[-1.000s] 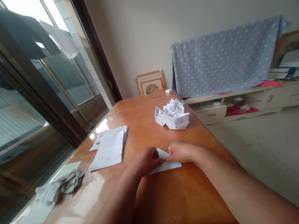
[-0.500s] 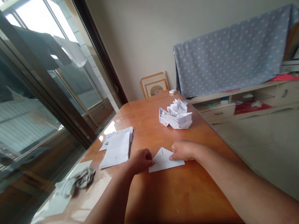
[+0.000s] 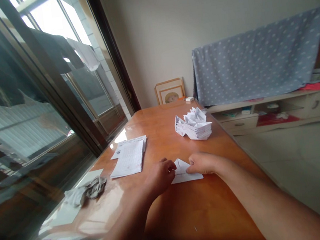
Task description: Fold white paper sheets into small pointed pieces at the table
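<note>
A folded sheet of white paper (image 3: 182, 177), with a pointed top and a straight lower edge, lies on the wooden table in front of me. My right hand (image 3: 202, 163) is closed at its right side, thumb on the paper. At the left side, my left hand (image 3: 163, 174) has its fingers curled over the paper and covers that corner. Beyond my hands stands a stack of folded paper pieces (image 3: 196, 130), nested in one another. Left of my hands lies a pile of written sheets (image 3: 129, 158).
A crumpled grey cloth (image 3: 96, 188) lies at the table's left side. A small white box (image 3: 189, 99) and picture frames (image 3: 170, 85) are at the far end. Glass sliding doors run along the left; a low cabinet (image 3: 241, 124) under a dotted blue cloth (image 3: 258, 59) stands right.
My left hand has moved inward over the paper's left side and turned, hiding more of it. My right hand keeps its place on the paper. The view has shifted slightly.
</note>
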Motion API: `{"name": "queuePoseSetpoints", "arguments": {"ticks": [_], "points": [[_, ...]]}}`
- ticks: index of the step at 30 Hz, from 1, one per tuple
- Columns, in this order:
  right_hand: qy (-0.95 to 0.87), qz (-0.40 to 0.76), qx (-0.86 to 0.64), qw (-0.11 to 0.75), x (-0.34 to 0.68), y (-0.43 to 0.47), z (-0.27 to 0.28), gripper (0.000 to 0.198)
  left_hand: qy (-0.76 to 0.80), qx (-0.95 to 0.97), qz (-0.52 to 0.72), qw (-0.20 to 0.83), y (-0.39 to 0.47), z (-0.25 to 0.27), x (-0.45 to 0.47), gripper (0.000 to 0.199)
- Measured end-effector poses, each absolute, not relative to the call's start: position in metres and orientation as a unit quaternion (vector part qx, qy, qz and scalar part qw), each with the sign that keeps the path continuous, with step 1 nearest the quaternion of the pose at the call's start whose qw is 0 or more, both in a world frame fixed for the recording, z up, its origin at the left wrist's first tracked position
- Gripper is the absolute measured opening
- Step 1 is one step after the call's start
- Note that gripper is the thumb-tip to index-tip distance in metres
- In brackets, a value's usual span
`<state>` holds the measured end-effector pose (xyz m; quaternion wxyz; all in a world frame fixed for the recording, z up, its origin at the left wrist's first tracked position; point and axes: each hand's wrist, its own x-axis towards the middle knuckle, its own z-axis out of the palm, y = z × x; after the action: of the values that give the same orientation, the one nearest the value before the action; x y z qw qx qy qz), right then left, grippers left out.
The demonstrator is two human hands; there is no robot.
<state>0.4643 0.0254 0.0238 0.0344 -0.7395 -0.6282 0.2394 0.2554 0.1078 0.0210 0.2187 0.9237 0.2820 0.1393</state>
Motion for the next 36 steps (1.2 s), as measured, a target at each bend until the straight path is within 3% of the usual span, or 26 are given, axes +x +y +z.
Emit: {"name": "queuePoseSetpoints", "arguments": {"ticks": [4,9,12,26,31,36], "points": [[-0.628,0.227,-0.744,0.027,0.462,0.024,0.028,0.036,0.268,0.922,0.119,0.251,0.107,0.013,0.267,0.016],[-0.615,0.195,-0.763,0.016,0.454,0.024,0.035,0.063,0.275,0.915,0.098,0.279,0.118,0.008,0.271,0.014],[-0.608,0.192,-0.77,0.004,0.451,0.026,0.036,0.067,0.28,0.91,0.086,0.294,0.121,0.008,0.272,0.015],[-0.603,0.238,-0.761,-0.021,0.505,0.016,0.043,0.03,0.301,0.896,0.066,0.319,0.122,0.011,0.272,0.016],[-0.621,0.228,-0.749,0.037,0.499,0.014,0.041,0.025,0.3,0.899,0.076,0.309,0.121,0.011,0.273,0.016],[-0.631,0.222,-0.737,0.102,0.488,0.021,0.026,0.02,0.327,0.896,0.114,0.279,0.122,0.01,0.27,0.029]]}}
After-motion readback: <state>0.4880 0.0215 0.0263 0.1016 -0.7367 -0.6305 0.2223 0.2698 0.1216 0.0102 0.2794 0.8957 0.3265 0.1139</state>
